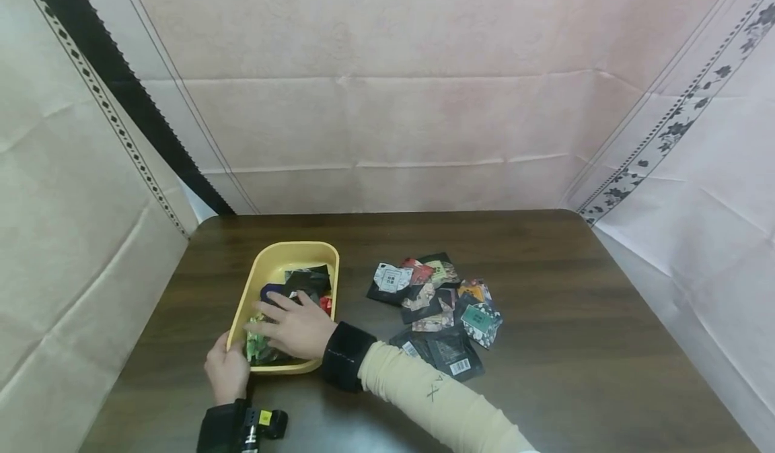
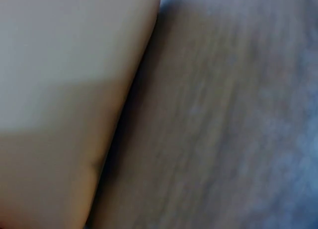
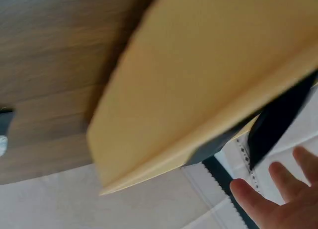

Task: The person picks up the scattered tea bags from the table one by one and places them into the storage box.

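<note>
A yellow plastic bin (image 1: 274, 264) stands at the left of the table with several small packets inside, among them a black packet (image 1: 309, 282) and a green packet (image 1: 257, 349). My left hand (image 1: 227, 371) grips the bin's near left corner, with its thumb at the rim. Over the packets in the bin, my right hand (image 1: 299, 328) is spread with straight fingers, reaching across the near right rim. The bin's outer wall (image 3: 189, 80) fills much of the right wrist view, and the right fingers (image 3: 251, 196) show past its rim. The left wrist view is blurred.
Right of the bin lies a loose pile of packets, including a black packet with a white label (image 1: 392, 279), a green-labelled packet (image 1: 481, 322) and a black packet with a barcode (image 1: 454, 352). Behind the brown table (image 1: 575, 345) hangs a pale cloth (image 1: 387, 123).
</note>
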Motion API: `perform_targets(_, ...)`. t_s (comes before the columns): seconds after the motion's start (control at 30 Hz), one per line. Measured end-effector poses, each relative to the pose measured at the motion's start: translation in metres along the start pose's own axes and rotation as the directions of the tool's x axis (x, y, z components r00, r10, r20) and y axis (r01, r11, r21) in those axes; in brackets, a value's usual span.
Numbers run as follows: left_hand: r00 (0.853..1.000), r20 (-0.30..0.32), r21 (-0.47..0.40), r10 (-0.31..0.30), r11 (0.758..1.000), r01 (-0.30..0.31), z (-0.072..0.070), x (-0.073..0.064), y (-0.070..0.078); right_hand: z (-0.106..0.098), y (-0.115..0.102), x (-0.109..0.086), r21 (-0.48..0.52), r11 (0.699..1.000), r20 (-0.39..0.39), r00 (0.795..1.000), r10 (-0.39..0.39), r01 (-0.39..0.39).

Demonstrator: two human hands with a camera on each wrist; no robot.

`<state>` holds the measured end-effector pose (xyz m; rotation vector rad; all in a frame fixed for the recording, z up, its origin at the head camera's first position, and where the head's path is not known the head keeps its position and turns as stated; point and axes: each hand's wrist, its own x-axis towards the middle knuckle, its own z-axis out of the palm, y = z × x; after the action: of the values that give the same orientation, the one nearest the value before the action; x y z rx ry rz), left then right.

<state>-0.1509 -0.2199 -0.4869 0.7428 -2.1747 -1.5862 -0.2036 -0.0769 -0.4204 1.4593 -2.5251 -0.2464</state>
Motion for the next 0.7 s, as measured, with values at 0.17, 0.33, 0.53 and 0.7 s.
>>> perform_targets(0.17, 1.000, -0.007, 0.002, -0.011, 1.000, 0.011, 0.002, 0.000, -0.001, 0.004, 0.016, -0.013, 0.050, 0.995, -0.024, 0.996, 0.084, -0.083)
perform_targets(0.33, 1.000, 0.005, -0.013, -0.026, 1.000, 0.026, 0.003, 0.001, 0.000, 0.020, 0.052, -0.026, 0.027, 0.972, -0.159, 0.959, 0.235, -0.234)
perform_targets(0.53, 1.000, 0.008, -0.006, -0.006, 1.000, 0.006, 0.003, 0.002, 0.000, 0.061, 0.102, -0.055, 0.022, 0.869, -0.177, 0.853, 0.491, -0.495)
perform_targets(0.7, 1.000, 0.000, 0.007, -0.030, 1.000, 0.030, 0.003, 0.001, -0.001, 0.079, 0.114, -0.067, 0.032, 0.779, 0.117, 0.777, 0.619, -0.626)
